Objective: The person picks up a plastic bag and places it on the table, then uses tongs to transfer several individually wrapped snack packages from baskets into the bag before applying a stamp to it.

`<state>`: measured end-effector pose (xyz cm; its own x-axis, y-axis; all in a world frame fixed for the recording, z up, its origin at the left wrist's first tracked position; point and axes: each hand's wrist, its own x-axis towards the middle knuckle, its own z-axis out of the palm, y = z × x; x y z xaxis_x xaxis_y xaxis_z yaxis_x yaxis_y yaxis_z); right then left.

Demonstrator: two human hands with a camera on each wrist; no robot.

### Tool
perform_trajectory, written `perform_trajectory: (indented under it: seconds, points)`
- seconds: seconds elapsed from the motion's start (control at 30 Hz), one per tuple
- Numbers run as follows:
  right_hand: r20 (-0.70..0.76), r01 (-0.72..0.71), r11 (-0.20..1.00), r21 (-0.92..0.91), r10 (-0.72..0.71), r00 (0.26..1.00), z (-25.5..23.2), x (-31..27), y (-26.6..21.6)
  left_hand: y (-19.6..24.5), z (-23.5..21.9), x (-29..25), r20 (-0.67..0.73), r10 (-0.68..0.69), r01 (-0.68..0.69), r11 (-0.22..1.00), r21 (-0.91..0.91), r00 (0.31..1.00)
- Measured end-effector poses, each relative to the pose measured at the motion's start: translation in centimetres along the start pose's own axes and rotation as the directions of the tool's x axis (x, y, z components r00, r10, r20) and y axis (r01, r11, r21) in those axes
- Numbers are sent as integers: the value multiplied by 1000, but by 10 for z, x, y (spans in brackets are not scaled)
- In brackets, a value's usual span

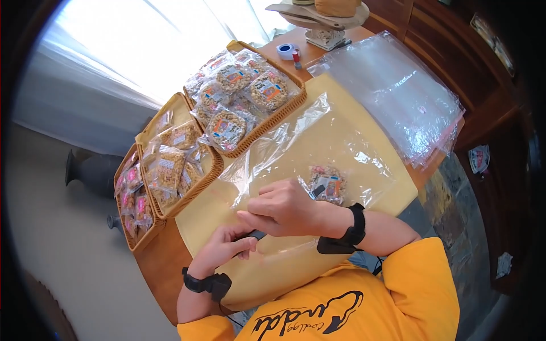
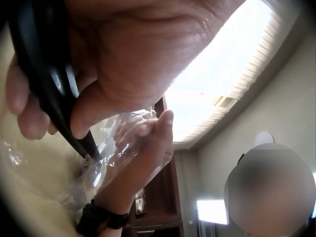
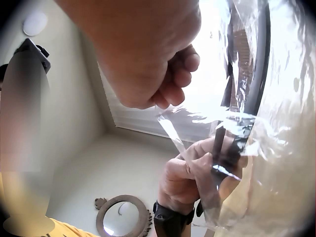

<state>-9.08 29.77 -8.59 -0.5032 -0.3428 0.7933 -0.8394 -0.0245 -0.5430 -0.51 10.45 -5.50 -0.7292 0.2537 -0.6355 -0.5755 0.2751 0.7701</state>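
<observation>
My left hand curls round a black tool, whose narrow tip points into clear plastic in the left wrist view. What kind of tool it is I cannot tell. Just above and beside it, my right hand has its fingers curled and pinches an edge of the clear plastic sheet or bag. That plastic spreads over a pale yellow surface. A round, wrapped nut snack lies beyond my right wrist, at or under the plastic; which, I cannot tell.
Three wicker baskets of wrapped snacks stand along the left side and back. At the back right lies a stack of clear bags. A tape roll, a small red-capped item and a pedestal stand are at the far edge.
</observation>
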Motion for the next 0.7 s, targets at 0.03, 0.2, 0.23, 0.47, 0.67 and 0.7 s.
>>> perform_trajectory:
  seconds: [0.03,0.2,0.23,0.47,0.67,0.7]
  points:
    - [4,-13,1000,-17,13,1000,-1,1,0,-7,-9,-12,-11,-49,49,998,-29,999]
    - [45,-74,997,-26,75,996,0,0,3,-53,-38,-86,-209,-49,13,986,-169,977]
    - [50,-66,998,-22,67,996,0,0,3,-61,-44,-103,-232,-65,16,979,-205,970]
    - [96,-130,991,-15,131,987,0,3,4,-90,-69,-160,-402,21,-162,934,-319,915]
    - [145,-143,987,-66,151,978,-3,3,4,-32,-87,-105,-430,165,-262,949,-177,887]
    - [143,-148,987,-66,157,977,-2,2,4,-20,-92,-92,-418,175,-264,951,-164,891]
